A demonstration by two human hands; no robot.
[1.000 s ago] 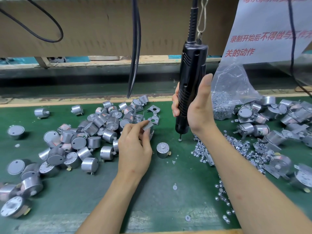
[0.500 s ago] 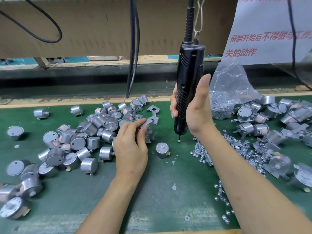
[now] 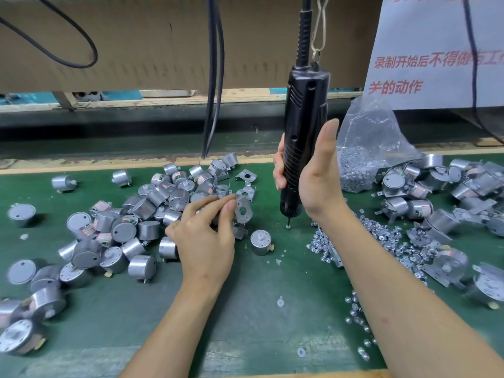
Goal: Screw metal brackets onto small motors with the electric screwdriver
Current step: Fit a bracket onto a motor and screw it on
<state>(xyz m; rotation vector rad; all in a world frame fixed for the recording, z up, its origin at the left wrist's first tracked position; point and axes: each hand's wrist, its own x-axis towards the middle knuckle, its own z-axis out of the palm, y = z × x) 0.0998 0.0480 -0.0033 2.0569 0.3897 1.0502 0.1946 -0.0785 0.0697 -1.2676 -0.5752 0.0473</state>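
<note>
My left hand [image 3: 203, 238] pinches a thin metal bracket [image 3: 242, 211] between thumb and fingertips, holding it upright above the green mat. A single small silver motor [image 3: 261, 242] stands shaft-up just right of that hand. My right hand [image 3: 313, 178] grips the black electric screwdriver [image 3: 302, 118], which hangs upright from a cord. Its bit [image 3: 287, 223] points down with a screw at the tip, close to the mat. More loose brackets [image 3: 246, 178] lie behind the left hand.
A heap of bare motors [image 3: 114, 227] covers the left of the green mat [image 3: 245, 323]. Loose screws [image 3: 362, 236] spread to the right by a clear bag of screws [image 3: 368, 154]. Motors with brackets [image 3: 425, 205] pile at far right. Black cables [image 3: 214, 77] hang at centre.
My left hand has raised the bracket and turned it more upright, shifting it slightly right toward the lone motor. The screwdriver and my right hand have barely moved.
</note>
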